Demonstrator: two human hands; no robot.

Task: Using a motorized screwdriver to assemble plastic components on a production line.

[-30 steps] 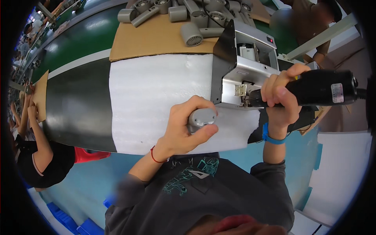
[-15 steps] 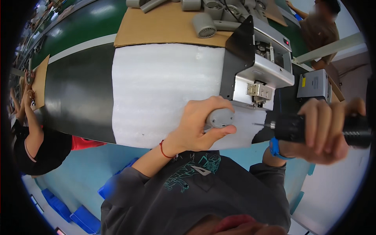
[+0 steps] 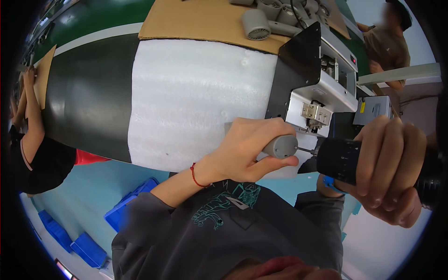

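Observation:
My left hand [image 3: 254, 147] is closed around a grey plastic part with a rounded end [image 3: 284, 146], which looks like a hair dryer handle; most of it is hidden by my fingers. Its end face points to the right. My right hand [image 3: 389, 170] grips a black electric screwdriver [image 3: 338, 158], held level, with its thin bit pointing left. The bit's tip meets the end face of the grey part, near its right edge. Both hands are above the near edge of a white foam sheet [image 3: 200, 93].
A silver and black bench machine [image 3: 322, 88] stands just beyond my hands, on the right. Grey dryer-like housings [image 3: 256, 25] lie on cardboard [image 3: 200, 23] at the back. A silver box [image 3: 374, 110] is at far right. Co-workers [image 3: 389, 42] are at both sides; blue bins [image 3: 88, 249] lie on the floor.
The screwdriver's bit has come to the grey part's end face, where before there was a gap. My left hand and the part have shifted slightly right. The view has shifted a little.

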